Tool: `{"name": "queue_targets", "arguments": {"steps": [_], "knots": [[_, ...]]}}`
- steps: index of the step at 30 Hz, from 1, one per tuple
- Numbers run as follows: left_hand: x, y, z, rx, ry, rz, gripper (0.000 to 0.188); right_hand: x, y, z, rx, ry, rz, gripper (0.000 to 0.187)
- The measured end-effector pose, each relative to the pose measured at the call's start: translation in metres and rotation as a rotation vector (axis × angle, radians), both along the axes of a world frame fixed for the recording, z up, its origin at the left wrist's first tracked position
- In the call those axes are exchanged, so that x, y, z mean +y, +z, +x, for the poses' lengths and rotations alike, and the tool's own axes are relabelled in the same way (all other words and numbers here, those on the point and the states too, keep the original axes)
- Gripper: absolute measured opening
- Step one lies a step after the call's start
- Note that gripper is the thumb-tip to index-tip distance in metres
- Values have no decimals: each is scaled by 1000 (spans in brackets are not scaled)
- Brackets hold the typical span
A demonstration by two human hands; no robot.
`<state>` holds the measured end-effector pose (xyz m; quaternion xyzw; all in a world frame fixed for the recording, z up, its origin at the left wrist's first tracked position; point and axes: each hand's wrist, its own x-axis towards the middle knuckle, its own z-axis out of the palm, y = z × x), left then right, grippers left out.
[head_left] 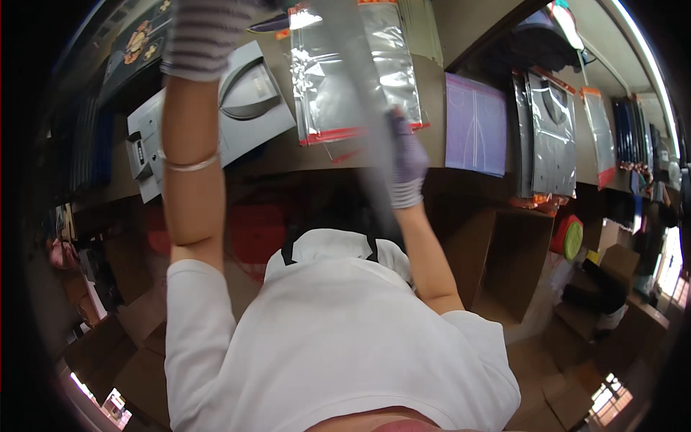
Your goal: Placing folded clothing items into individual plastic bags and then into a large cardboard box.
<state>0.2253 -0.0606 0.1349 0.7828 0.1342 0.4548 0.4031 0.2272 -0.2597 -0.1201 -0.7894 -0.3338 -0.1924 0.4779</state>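
My left hand (205, 29), in a striped glove, reaches to the far edge of the view, its fingers out of sight. Below its wrist lies a folded light grey collared shirt (245, 140) on the table. My right hand (409, 155), in a purple glove with a striped cuff, is closed at the side of a long, motion-blurred grey sheet-like thing (363, 79). It slants upright across the middle, and its exact kind is smeared. Behind it is a stack of clear plastic bags (327, 93) with red edge strips.
A purple sheet with white outlines (475, 126) lies right of the bags. Further right are bagged grey shirts (553, 137) and another clear bag (599, 137). Dark folded clothes (90, 144) sit at the far left. An open cardboard box (515, 259) stands below the table edge.
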Motion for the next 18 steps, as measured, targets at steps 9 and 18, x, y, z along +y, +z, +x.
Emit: {"name": "queue_targets", "arguments": {"steps": [9, 18], "knots": [[-4, -374, -3, 929, -363, 189, 17, -190, -11, 5, 276, -250, -296, 27], [31, -425, 10, 935, -452, -435, 18, -251, -42, -24, 500, -578, -590, 32]]}}
